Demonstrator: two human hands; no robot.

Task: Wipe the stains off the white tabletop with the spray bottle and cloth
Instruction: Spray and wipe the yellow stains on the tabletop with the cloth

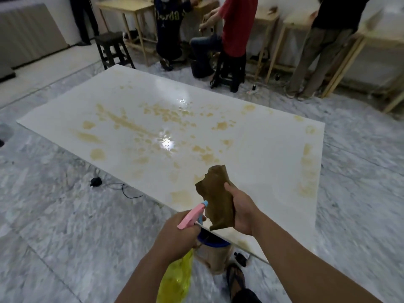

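Left hand clasps the spray bottle, nozzle aimed ahead at stains on the tabletop; right hand clutches the cloth alongside.

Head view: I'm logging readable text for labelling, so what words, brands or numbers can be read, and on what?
"orda": partial pale letters on the dark top of a person at the far bench; the rest is hidden.
Spray bottle: no label readable.
Cloth: no print visible.
White tabletop: stains only, no text.
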